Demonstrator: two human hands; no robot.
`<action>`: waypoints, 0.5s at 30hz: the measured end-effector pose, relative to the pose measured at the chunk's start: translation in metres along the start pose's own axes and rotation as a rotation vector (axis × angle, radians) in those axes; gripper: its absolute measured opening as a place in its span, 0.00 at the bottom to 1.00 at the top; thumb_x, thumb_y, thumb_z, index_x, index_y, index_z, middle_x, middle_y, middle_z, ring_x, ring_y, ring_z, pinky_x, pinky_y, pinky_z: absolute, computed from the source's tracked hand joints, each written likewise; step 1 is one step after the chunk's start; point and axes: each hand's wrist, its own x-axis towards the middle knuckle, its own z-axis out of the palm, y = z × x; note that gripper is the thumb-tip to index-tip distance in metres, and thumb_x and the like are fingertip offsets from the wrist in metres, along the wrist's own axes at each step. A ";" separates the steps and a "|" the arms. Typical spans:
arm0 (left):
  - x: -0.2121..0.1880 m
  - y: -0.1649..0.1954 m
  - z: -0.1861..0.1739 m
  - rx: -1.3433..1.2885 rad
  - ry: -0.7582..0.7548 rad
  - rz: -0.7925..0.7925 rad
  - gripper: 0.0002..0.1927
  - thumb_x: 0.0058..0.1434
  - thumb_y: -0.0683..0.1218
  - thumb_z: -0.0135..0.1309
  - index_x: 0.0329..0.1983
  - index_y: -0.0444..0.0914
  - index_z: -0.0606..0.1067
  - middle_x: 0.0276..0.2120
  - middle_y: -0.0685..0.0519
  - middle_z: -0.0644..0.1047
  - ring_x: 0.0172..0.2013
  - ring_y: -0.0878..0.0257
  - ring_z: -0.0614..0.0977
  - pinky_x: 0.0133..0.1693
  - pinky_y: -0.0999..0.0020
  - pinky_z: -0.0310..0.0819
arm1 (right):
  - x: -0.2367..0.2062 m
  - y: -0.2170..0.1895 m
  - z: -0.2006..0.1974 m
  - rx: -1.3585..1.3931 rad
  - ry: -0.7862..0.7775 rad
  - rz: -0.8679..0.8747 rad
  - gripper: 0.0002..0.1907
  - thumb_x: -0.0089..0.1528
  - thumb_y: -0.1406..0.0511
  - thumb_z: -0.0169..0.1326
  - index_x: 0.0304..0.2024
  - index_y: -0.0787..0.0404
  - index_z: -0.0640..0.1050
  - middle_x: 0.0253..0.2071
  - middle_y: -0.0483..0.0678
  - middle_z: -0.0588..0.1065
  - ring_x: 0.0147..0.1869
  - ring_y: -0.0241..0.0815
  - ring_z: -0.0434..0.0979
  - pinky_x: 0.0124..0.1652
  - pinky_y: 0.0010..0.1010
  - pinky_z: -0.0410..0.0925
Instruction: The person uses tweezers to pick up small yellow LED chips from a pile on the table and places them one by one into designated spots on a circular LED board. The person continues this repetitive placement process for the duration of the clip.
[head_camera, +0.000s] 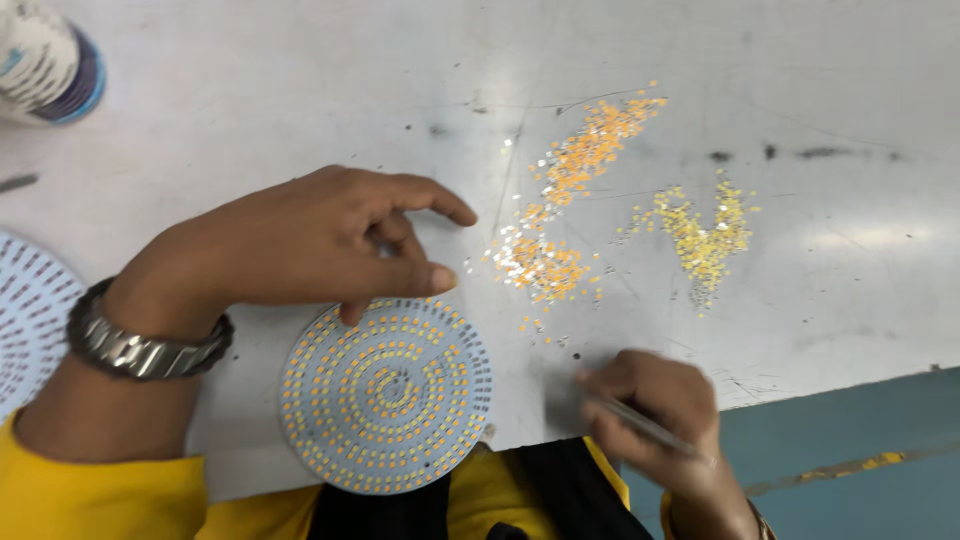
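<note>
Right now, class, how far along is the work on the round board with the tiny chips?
Done: the round board shows rings of chips nearly all over. In hand: the left hand steadies its rim; the right hand holds a thin tool. Left: loose orange chips and yellow chips lie unplaced.
</note>
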 end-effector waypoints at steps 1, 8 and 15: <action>0.001 0.002 -0.001 0.001 0.000 -0.004 0.32 0.52 0.59 0.61 0.62 0.49 0.75 0.25 0.53 0.86 0.12 0.64 0.78 0.20 0.68 0.74 | 0.001 0.003 -0.003 -0.020 0.052 0.050 0.08 0.52 0.70 0.64 0.30 0.64 0.78 0.25 0.48 0.77 0.24 0.35 0.76 0.24 0.25 0.66; 0.004 0.005 -0.002 -0.040 -0.010 -0.068 0.34 0.52 0.60 0.63 0.63 0.51 0.75 0.27 0.53 0.85 0.11 0.64 0.77 0.20 0.68 0.73 | 0.007 0.012 -0.009 -0.036 0.129 0.051 0.08 0.53 0.70 0.64 0.33 0.68 0.80 0.23 0.47 0.75 0.22 0.32 0.73 0.23 0.23 0.61; 0.006 0.006 -0.003 -0.029 -0.012 -0.077 0.34 0.50 0.60 0.63 0.63 0.51 0.75 0.28 0.53 0.86 0.11 0.64 0.77 0.19 0.69 0.74 | 0.013 0.000 0.001 -0.077 0.193 0.178 0.09 0.56 0.70 0.64 0.37 0.68 0.80 0.30 0.47 0.80 0.25 0.34 0.77 0.26 0.23 0.67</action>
